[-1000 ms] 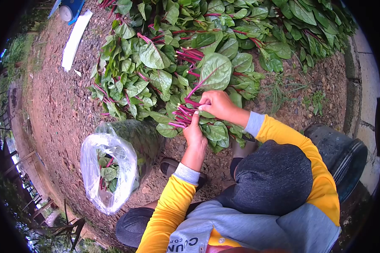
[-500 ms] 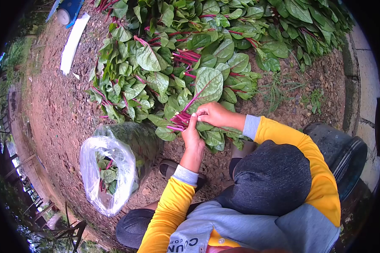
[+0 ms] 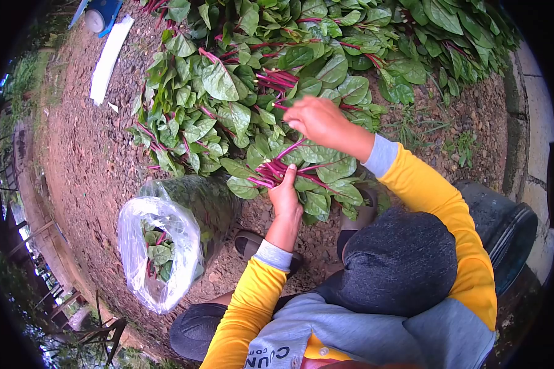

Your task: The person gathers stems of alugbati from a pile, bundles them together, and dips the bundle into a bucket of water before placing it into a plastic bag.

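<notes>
My left hand is closed round a bunch of leafy stems, its thumb pressed over the red-purple stalks. Broad green leaves of the bunch spread out to the right, over my foot. Above the bunch, my right hand hangs over the heaped greens with its fingers curled; they are blurred, and whether they hold anything is hidden. Just beyond its fingertips lie more red stalks of the pile.
An open clear plastic bag with greens inside lies on the soil at the left. Behind it are a white strip and a blue scale. A dark bucket stands at the right beside a concrete edge.
My right hand has moved up and away from the bunch, towards the pile. The large leaf that stood upright at the bunch now lies to the right in it. My left hand keeps its hold.
</notes>
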A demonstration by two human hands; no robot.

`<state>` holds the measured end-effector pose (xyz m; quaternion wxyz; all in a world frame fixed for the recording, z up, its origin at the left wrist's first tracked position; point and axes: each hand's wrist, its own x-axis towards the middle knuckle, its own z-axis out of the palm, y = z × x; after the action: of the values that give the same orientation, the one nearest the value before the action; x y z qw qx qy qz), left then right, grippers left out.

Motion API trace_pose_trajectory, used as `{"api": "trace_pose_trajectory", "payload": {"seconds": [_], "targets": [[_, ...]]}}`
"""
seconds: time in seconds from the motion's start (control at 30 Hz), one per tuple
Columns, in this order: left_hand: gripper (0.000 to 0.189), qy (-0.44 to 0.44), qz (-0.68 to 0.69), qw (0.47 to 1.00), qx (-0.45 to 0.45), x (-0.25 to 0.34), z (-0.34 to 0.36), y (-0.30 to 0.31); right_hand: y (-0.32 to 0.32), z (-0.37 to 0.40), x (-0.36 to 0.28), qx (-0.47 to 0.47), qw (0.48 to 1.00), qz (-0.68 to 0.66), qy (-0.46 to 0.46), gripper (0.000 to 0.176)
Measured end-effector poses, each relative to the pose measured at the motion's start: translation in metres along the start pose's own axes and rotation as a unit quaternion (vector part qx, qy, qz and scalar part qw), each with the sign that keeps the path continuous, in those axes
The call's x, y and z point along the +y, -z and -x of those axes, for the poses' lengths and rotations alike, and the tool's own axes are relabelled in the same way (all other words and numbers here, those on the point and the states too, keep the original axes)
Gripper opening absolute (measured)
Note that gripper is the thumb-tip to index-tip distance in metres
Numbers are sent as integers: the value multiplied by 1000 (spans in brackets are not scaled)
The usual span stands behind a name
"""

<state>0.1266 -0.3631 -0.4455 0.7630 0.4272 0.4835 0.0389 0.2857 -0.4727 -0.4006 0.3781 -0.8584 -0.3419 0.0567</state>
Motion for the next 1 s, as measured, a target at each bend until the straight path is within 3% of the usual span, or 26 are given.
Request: {"api": "trace_pose_trajectory", "payload": {"seconds": [0.07,0.13,0.27,0.33,0.4,0.5,0.6,0.7,0.8,1.0], "targets": [[26,6,15,1000,4,1,-2,-1,-20,12,12,-194,975,-21,-107,11],[27,4,8,1000,0,-5,-9,5,-53,38,16,-171,974,-109,-104,10],[26,-7,15,1000,5,-3,-8,8,-59,46,13,-94,971,-153,-156,10],[25,8,5,1000,19,-2,-5,7,-43,35,15,14,993,-64,-101,12],[25,9,-9,1000,15,-1,-6,4,-32,21,22,41,991,10,-127,15],[25,4,1,1000,12,-2,-5,2,-24,10,27,-13,983,126,-135,15],[25,11,3,1000,16,-1,-5,3,-33,11,42,0,987,143,-76,15],[26,19,-4,1000,16,-2,-8,5,-29,13,41,82,988,124,-46,14],[28,18,4,1000,11,-3,-9,4,-8,15,14,40,989,101,-99,12],[29,13,36,999,-7,2,-7,-6,-27,38,-9,-32,994,17,-100,11]]}}
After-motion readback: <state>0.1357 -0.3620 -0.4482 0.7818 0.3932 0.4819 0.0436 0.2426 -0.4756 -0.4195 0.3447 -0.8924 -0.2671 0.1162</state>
